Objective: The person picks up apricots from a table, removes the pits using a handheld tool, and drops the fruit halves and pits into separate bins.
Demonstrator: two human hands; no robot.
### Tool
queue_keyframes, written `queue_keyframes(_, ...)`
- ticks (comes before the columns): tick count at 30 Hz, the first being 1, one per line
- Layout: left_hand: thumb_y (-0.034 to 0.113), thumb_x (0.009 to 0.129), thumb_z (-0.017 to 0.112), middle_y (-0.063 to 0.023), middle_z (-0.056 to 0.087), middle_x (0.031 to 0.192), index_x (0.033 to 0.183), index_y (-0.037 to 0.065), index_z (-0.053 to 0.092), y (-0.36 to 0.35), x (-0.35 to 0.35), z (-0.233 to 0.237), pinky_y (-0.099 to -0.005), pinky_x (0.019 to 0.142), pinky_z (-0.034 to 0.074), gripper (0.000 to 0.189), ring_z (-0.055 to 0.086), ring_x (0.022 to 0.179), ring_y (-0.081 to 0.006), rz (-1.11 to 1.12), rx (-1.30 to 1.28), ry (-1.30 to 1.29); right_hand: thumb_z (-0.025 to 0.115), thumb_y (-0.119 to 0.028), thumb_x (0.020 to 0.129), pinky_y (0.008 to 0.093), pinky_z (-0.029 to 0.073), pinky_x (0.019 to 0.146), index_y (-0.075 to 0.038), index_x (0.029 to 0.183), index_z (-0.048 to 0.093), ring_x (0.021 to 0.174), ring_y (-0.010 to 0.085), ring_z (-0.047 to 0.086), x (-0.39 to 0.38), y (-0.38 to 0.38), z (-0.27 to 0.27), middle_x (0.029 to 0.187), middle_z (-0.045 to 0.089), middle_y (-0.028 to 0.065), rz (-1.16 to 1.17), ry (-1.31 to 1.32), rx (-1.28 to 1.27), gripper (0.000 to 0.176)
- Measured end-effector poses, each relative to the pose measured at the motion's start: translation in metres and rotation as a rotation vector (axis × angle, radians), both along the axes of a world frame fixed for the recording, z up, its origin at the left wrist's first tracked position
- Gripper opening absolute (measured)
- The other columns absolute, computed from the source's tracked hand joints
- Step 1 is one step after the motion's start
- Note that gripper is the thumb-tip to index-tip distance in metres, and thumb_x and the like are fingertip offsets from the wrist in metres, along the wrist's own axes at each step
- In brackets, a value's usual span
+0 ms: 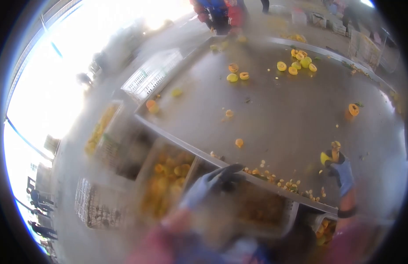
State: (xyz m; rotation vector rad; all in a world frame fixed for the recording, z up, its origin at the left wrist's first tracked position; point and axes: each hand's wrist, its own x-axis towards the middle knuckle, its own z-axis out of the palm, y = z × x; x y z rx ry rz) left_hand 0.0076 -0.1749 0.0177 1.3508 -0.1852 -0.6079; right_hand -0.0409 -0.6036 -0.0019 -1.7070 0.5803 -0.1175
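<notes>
My left hand [210, 187], in a pale glove with dark fingers, is at the near edge of the metal table [274, 114]. Its fingers stretch out along the rim, with nothing visible in them. Over the table at the right, my gloved right hand [342, 174] is closed around a yellow piece of peach-like fruit [325, 158]. A small brownish lump [335, 144] sticks up at its fingertips; blur hides what it is. Pale pits [289, 185] lie scattered along the near rim between my hands. An orange fruit half [353, 109] rests beyond my right hand.
Several fruit pieces [305, 61] lie at the table's far side. A crate of fruit [166, 174] stands below the near edge, left of my left hand. White crates [151, 75] stand beyond the left rim. Another person [219, 15] is at the far end.
</notes>
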Motion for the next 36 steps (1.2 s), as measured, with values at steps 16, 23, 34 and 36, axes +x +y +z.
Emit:
queue_keyframes(16,0.015,0.084,0.058,-0.0135,0.055,0.11,0.124,0.003,0.047,0.051,-0.065,0.013,-0.0407,0.073,0.056,0.043,0.058,0.098,-0.0271,0.242,-0.535,0.268,0.073,-0.011,0.073,0.0301,0.051,0.073,-0.008,0.11,0.059,0.082,0.0197,0.065,-0.09,0.278,0.041,0.091,0.067,0.0106,0.312,-0.348,-0.23,0.04)
queue_keyframes(23,0.022,0.091,0.049,-0.0148,0.055,0.117,0.125,-0.004,0.046,0.064,-0.061,-0.016,-0.0446,0.084,0.052,0.042,0.056,0.105,-0.0281,0.216,-0.499,0.045,0.064,-0.026,0.079,0.0381,0.052,0.066,-0.007,0.11,0.055,0.072,0.0293,0.065,-0.089,0.32,0.046,0.081,0.066,0.0163,0.462,-0.321,-1.047,0.038)
queue_keyframes(34,0.031,0.095,0.044,-0.0166,0.055,0.119,0.127,-0.001,0.046,0.085,-0.056,-0.033,-0.0446,0.084,0.052,0.045,0.059,0.103,-0.0286,0.312,-0.542,0.094,0.063,-0.033,0.079,0.0391,0.052,0.067,-0.008,0.108,0.055,0.076,0.0326,0.064,-0.085,0.271,-0.029,0.085,0.064,0.0156,0.626,-0.03,-1.103,0.039)
queue_keyframes(36,0.028,0.091,0.053,-0.0121,0.058,0.111,0.122,0.0,0.051,0.081,-0.072,-0.027,-0.0367,0.082,0.051,0.042,0.059,0.099,-0.0233,0.328,-0.633,0.233,0.059,-0.027,0.083,0.0365,0.053,0.062,-0.008,0.112,0.055,0.071,0.0282,0.063,-0.102,0.305,0.013,0.084,0.061,0.013,0.644,-0.138,-1.087,0.035)
